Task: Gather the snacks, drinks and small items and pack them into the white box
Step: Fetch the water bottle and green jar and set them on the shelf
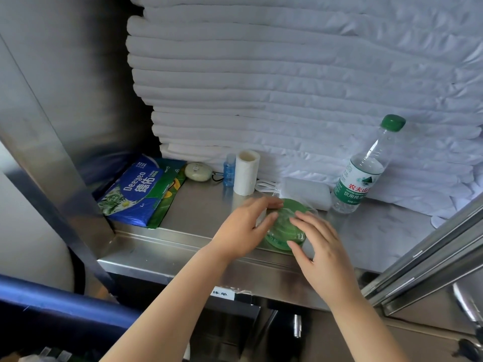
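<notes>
Both hands are out over the steel bench (pixel 198 205), on either side of a round green packet (pixel 285 223) in clear wrap. The left hand (pixel 245 226) has its fingers laid fairly straight against the packet's left edge. The right hand (pixel 321 246) is spread over the top, thumb on the near side. Neither has closed round it, so I'd call it touched from both sides, not yet gripped.

I think the wrap is the main risk. It looks glossy and loose, and the packet sits close to the bench's front lip, just ahead of both wrists. If the fingers press without getting under it, it could skid toward the person and drop off the edge.

A small white thing (pixel 261 216) is half hidden under the left hand's fingers; I can't tell what it is. It might get dragged along or pushed aside.

A tall water bottle (pixel 366 168) stands just beyond the right hand, to its right. A quick upward lift or a swing of the wrist could tip it. A paper roll (pixel 245 172) and a little blue bottle (pixel 229 169) stand past the left hand's fingertips, both light and easy to topple.

The white box isn't in view, so there's a carry ahead with a slippery load.
</notes>
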A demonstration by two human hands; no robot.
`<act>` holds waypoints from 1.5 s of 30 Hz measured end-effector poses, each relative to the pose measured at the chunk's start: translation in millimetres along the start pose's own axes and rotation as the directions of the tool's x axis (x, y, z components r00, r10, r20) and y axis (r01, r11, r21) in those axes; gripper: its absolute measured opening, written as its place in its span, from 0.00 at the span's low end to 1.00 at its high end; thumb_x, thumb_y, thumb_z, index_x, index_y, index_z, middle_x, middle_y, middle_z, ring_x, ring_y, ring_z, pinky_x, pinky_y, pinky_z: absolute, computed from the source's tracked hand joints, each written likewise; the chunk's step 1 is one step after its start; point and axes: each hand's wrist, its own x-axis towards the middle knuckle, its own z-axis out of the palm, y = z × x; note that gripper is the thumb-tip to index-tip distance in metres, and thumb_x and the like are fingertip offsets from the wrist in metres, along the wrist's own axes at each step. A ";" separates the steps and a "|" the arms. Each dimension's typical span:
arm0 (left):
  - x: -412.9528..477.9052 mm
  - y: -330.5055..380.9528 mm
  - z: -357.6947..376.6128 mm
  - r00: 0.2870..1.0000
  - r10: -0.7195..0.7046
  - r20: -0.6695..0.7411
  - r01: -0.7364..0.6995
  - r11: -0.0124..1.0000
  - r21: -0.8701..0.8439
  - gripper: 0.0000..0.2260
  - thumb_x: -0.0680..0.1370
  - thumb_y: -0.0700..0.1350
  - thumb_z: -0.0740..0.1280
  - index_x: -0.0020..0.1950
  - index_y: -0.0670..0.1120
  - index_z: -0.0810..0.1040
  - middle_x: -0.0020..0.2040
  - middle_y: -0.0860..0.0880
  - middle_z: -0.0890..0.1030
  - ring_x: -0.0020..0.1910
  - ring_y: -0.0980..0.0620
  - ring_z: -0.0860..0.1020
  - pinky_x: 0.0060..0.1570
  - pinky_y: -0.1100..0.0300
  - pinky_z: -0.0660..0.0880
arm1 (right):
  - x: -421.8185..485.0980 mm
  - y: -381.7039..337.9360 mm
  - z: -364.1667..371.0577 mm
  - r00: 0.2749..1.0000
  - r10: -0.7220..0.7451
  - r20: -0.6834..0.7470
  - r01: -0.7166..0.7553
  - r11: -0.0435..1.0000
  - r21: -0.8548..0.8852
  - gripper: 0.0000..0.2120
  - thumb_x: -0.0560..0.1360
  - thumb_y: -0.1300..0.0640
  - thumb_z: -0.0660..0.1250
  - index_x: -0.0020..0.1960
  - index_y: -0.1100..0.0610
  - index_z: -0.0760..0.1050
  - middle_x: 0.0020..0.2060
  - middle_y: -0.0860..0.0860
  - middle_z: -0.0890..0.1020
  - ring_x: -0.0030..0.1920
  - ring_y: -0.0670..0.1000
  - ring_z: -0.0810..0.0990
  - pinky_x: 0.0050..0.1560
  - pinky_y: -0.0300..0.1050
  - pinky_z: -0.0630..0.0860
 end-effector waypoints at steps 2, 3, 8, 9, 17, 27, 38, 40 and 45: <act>-5.2 -2.1 -2.5 0.997 0.030 0.072 -0.035 0.996 0.076 0.17 0.78 0.49 0.65 0.66 0.49 0.73 0.61 0.54 0.77 0.62 0.60 0.71 0.61 0.68 0.66 | -2.1 2.1 -0.1 1.000 0.029 -0.008 -0.029 0.999 0.019 0.20 0.73 0.53 0.68 0.64 0.56 0.75 0.64 0.46 0.74 0.67 0.45 0.69 0.68 0.39 0.64; -7.0 -2.7 -3.8 0.994 0.044 0.098 -0.054 0.993 0.109 0.20 0.76 0.50 0.68 0.67 0.49 0.72 0.62 0.54 0.76 0.63 0.60 0.70 0.62 0.69 0.65 | -2.5 2.7 -0.2 0.999 0.034 -0.012 -0.034 0.999 0.021 0.20 0.73 0.53 0.67 0.64 0.56 0.75 0.64 0.45 0.74 0.67 0.45 0.69 0.68 0.38 0.63; -7.7 -6.3 -5.3 0.985 0.109 0.136 -0.135 0.971 0.195 0.25 0.72 0.45 0.73 0.68 0.46 0.72 0.64 0.51 0.74 0.64 0.54 0.69 0.64 0.65 0.64 | 1.5 3.9 -3.7 0.999 0.051 -0.013 -0.050 0.998 0.026 0.21 0.73 0.53 0.68 0.63 0.58 0.75 0.63 0.44 0.74 0.66 0.43 0.69 0.68 0.32 0.61; -6.6 -6.6 -6.4 0.985 0.114 0.130 -0.137 0.972 0.190 0.23 0.73 0.45 0.72 0.67 0.47 0.73 0.64 0.51 0.75 0.64 0.54 0.69 0.64 0.65 0.64 | 1.5 3.9 -4.5 0.998 0.059 -0.015 -0.058 0.998 0.032 0.21 0.73 0.52 0.67 0.63 0.58 0.75 0.63 0.44 0.73 0.66 0.42 0.69 0.67 0.31 0.61; 4.1 -2.3 -14.5 0.975 0.154 0.159 -0.184 0.964 0.192 0.14 0.76 0.45 0.68 0.62 0.49 0.79 0.60 0.52 0.78 0.58 0.54 0.72 0.60 0.68 0.64 | 4.6 6.1 -10.0 0.995 0.100 0.000 -0.100 0.993 0.055 0.22 0.74 0.47 0.63 0.64 0.57 0.75 0.62 0.44 0.74 0.62 0.41 0.72 0.62 0.34 0.67; 8.8 3.1 -6.7 0.977 0.203 0.063 -0.212 0.928 0.306 0.10 0.78 0.39 0.64 0.58 0.44 0.81 0.47 0.48 0.80 0.47 0.48 0.74 0.50 0.59 0.71 | 14.1 7.4 -4.4 0.994 0.080 0.072 -0.082 0.996 0.026 0.21 0.75 0.46 0.63 0.66 0.54 0.73 0.61 0.44 0.72 0.61 0.43 0.72 0.59 0.34 0.67; 11.3 8.6 5.2 0.941 0.310 -0.133 -0.212 0.851 0.481 0.06 0.70 0.36 0.73 0.45 0.43 0.79 0.44 0.48 0.78 0.41 0.47 0.74 0.35 0.52 0.74 | 12.5 12.5 -2.3 0.992 0.099 0.082 -0.106 0.991 0.083 0.23 0.75 0.44 0.60 0.66 0.52 0.72 0.60 0.38 0.70 0.60 0.40 0.72 0.57 0.32 0.67; 7.5 7.4 7.8 0.926 0.369 -0.083 -0.267 0.794 0.546 0.08 0.69 0.33 0.73 0.45 0.42 0.81 0.40 0.47 0.79 0.38 0.45 0.75 0.35 0.53 0.75 | 12.2 11.3 -1.2 0.991 0.104 0.079 -0.111 0.990 0.082 0.24 0.75 0.44 0.59 0.66 0.53 0.72 0.60 0.39 0.70 0.60 0.41 0.72 0.57 0.32 0.67; -10.7 4.6 12.6 0.924 0.379 -0.053 -0.301 0.804 0.512 0.10 0.75 0.37 0.66 0.54 0.40 0.81 0.48 0.45 0.82 0.44 0.44 0.79 0.41 0.53 0.77 | 10.7 9.1 1.2 0.994 0.092 0.061 -0.098 0.991 0.093 0.24 0.75 0.44 0.58 0.67 0.53 0.71 0.61 0.40 0.70 0.62 0.40 0.70 0.61 0.36 0.68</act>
